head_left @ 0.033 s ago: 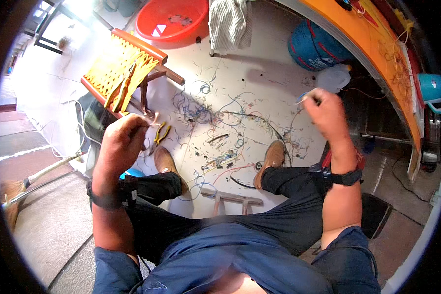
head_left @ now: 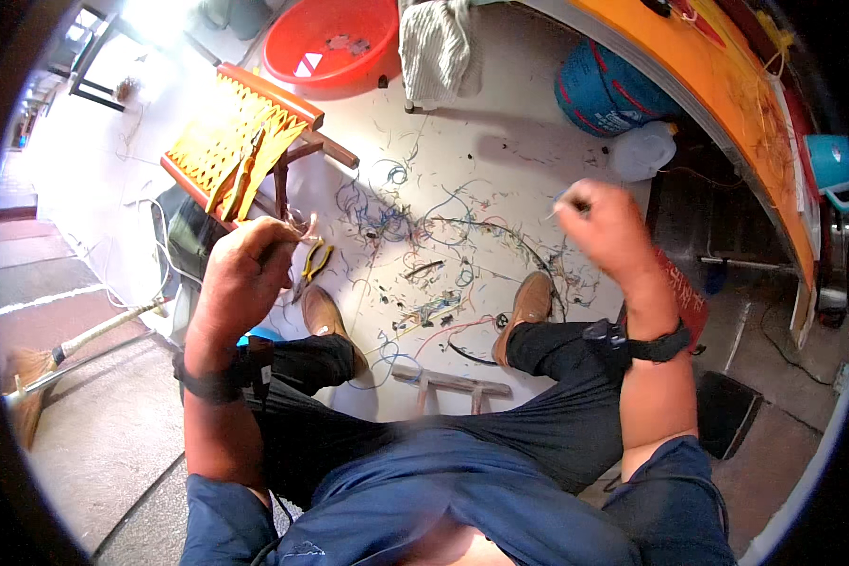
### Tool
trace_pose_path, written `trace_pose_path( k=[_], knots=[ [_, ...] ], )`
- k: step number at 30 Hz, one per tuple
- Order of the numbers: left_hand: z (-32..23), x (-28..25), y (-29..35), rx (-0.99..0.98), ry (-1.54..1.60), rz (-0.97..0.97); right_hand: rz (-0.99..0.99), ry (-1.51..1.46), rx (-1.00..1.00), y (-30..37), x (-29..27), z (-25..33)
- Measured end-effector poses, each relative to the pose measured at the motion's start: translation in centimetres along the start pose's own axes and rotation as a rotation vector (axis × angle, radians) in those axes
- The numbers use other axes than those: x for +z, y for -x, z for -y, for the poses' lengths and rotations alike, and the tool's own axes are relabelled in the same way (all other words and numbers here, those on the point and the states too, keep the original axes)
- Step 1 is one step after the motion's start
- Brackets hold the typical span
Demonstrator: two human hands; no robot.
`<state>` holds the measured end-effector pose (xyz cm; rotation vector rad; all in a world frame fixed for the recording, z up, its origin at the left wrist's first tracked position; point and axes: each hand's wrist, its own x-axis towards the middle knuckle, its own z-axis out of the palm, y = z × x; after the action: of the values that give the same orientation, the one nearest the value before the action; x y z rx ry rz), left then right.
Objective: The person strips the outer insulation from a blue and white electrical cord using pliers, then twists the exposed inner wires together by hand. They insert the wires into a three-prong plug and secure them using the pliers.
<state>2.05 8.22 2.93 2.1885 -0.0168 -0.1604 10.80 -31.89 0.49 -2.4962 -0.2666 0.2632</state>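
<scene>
I sit over a pale floor littered with cut wire scraps. My left hand is raised and closed around a thin bundle of wire whose ends stick out near the thumb. Yellow-handled pliers lie on the floor just beyond it. My right hand is lifted higher on the right, its fingers pinched on a thin piece of wire. Both wrists wear dark bands. My brown shoes rest among the scraps.
An orange woven stool with a yellow tool on it stands at the left. Behind are a red basin, a hanging cloth, a blue canister and a white jug. An orange tabletop runs along the right; a broom lies left.
</scene>
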Motion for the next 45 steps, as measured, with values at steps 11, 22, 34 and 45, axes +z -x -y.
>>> trace_pose_path(
  k=[11,22,34,45],
  knots=[
    [-12.6,6.7,-7.1,0.188,-0.103,0.129,0.167,-0.002,-0.27,2.3,4.6,2.7],
    [-31.8,17.8,-21.9,0.882,-0.341,0.047,0.365,-0.102,-0.399,2.7,2.4,5.4],
    [-41.7,28.4,-33.5,0.988,-0.468,-0.002,0.252,-0.296,-0.439,3.0,4.6,3.5],
    [-43.7,28.4,-31.5,0.992,-0.448,-0.06,0.215,-0.351,-0.44,3.5,3.5,3.3]
  ],
)
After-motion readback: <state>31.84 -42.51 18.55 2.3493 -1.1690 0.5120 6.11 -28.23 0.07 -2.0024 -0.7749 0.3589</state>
